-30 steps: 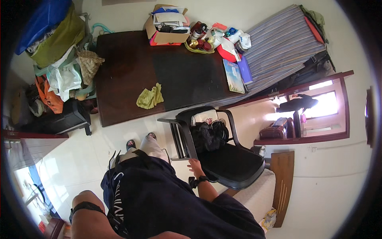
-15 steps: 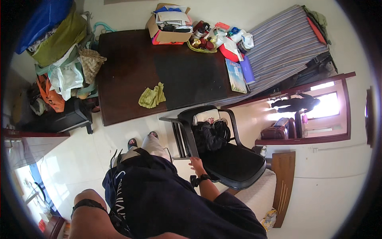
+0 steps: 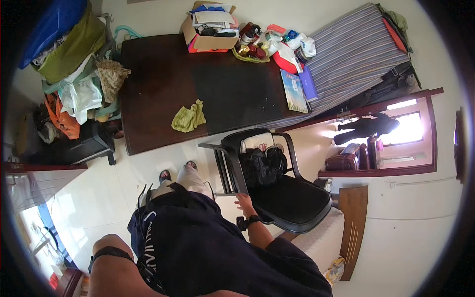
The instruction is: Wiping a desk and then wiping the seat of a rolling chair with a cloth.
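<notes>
My right hand (image 3: 244,205), with a dark band on its wrist, is at the side frame of a black office chair (image 3: 289,205), its fingers closed on the edge of the armrest. A black bag (image 3: 264,166) and a pale cloth with a red pattern (image 3: 257,142) lie on the chair. Of my left side only the bent arm (image 3: 115,267) with a dark strap shows; that hand is out of sight. A crumpled yellow-green cloth (image 3: 188,117) rests on the dark wooden table (image 3: 158,89) in front of me.
At the table's back are a cardboard box (image 3: 213,41) of papers, a basket of jars (image 3: 251,52) and a booklet (image 3: 294,91). Bags (image 3: 79,99) are piled at the left. Right are a striped mattress (image 3: 354,49), a headboard (image 3: 355,227) and a doorway with another person (image 3: 363,127).
My right hand stays at the chair's armrest. The person beyond the doorway has shifted posture. The table and the cloth on it look the same, apart from a slight tilt of the view.
</notes>
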`<state>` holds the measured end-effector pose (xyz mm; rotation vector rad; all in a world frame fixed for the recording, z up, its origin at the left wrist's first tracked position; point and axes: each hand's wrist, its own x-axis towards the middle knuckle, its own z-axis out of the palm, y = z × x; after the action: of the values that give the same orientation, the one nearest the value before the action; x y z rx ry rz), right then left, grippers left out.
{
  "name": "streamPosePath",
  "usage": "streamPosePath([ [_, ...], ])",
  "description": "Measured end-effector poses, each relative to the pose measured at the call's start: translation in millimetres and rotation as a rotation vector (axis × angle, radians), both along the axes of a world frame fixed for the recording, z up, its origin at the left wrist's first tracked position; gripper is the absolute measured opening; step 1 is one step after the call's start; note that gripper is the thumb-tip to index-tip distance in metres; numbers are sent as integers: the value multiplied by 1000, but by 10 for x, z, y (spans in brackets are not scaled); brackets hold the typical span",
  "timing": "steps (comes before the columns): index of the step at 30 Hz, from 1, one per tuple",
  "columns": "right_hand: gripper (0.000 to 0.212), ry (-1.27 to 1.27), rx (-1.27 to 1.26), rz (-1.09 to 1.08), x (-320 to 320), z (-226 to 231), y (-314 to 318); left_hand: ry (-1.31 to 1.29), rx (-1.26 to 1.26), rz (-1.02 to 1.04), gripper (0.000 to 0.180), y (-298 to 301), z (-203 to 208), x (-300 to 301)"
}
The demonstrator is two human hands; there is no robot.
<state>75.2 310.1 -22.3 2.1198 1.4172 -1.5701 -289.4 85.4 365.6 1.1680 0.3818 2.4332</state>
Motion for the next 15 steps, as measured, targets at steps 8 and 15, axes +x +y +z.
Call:
streamPosePath([
  [8, 16, 422, 765, 104, -59, -176, 223, -6, 2, -18, 35, 127, 57, 17],
  [15, 16, 424, 1464, 653, -864, 3431, 334, 211, -1086, 168, 39, 1115, -1449, -723],
])
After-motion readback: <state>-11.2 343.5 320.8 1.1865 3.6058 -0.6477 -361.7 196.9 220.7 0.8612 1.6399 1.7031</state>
